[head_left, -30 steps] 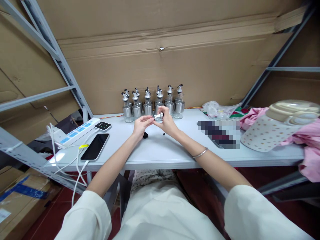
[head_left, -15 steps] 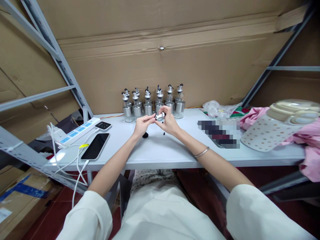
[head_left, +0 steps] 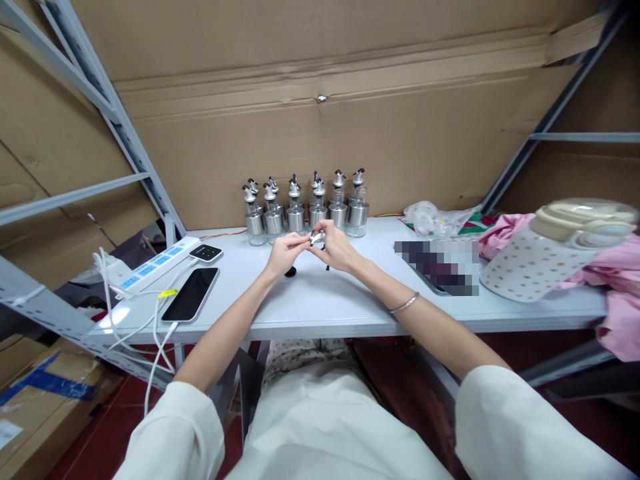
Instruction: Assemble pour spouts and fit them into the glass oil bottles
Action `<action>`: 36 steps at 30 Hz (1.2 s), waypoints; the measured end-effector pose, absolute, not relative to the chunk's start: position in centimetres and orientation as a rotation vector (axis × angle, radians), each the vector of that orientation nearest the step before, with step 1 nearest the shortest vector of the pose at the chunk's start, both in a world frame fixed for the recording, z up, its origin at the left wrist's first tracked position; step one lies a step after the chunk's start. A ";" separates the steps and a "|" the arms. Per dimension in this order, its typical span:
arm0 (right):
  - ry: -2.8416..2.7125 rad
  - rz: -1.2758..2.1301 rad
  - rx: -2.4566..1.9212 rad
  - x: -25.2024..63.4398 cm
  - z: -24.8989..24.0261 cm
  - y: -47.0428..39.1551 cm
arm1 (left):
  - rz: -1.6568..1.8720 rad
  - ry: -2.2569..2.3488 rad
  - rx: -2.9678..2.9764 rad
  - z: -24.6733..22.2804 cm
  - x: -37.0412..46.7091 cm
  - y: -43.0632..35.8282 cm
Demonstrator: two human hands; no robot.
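Above the middle of the white table, my right hand (head_left: 336, 247) is closed around a silver bottle pour spout (head_left: 317, 239), which its fingers partly cover. My left hand (head_left: 285, 253) pinches at the spout's left end, where a small dark piece shows; I cannot tell whether that piece is attached. Below the left hand a round black part (head_left: 291, 272) lies on the tabletop. A tiny black piece (head_left: 327, 268) rests under the right hand. Just behind the hands stand several glass bottles (head_left: 296, 217) with steel sleeves and silver-and-black spouts.
To the left are a power strip (head_left: 159, 265), a small black device (head_left: 207, 253), a phone (head_left: 191, 295) and white cables (head_left: 155, 327). On the right are a blurred flat object (head_left: 440, 267), a plastic bag (head_left: 435, 219), a dotted jug (head_left: 530, 260) and pink cloth (head_left: 620, 313). Cardboard (head_left: 320, 147) closes the back.
My right hand has turned slightly, and its fingers now cover more of the spout. The left hand keeps its pinch at the spout's left end. The view has shifted very slightly.
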State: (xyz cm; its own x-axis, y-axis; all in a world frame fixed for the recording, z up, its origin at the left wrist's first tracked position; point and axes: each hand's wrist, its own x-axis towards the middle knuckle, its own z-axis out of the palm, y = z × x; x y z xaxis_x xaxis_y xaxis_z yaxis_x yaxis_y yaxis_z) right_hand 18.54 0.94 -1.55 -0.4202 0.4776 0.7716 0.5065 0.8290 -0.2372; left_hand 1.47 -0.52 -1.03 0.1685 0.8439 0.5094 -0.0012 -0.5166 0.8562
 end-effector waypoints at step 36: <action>-1.876 -0.155 -1.690 24.0 6.0 -5.1 | 1.287 0.802 2.294 -1.4 5.6 -3.9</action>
State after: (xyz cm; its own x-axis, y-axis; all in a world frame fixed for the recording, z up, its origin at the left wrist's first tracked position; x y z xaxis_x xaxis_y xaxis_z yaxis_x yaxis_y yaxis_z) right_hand 23.99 -5.15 6.02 -0.0071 0.8657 0.5005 0.9362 0.1817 -0.3009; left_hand 5.58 -3.85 -1.43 0.4146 0.6470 0.6399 0.2897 -0.7604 0.5812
